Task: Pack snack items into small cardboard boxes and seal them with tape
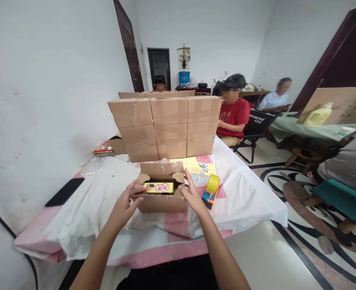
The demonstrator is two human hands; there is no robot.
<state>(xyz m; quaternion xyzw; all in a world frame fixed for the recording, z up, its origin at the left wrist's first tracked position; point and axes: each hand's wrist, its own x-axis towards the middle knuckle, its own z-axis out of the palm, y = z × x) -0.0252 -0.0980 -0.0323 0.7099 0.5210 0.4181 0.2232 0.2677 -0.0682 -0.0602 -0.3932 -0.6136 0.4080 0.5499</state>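
An opened cardboard box stands on the cloth in front of me, its back flap raised. Inside lies a small yellow carton with a red round emblem. My left hand is at the box's left side, fingers apart, with fingertips reaching over the rim near the carton's left end; whether they touch the carton I cannot tell. On the other side, my right hand holds the right wall, thumb at the front corner and fingers along the outside. To its right sits an orange and blue tape dispenser with yellow tape.
A stacked wall of taped cardboard boxes stands behind the open box. A black flat object and a white perforated piece lie left. A person in a red shirt sits beyond. The table edge slopes off right.
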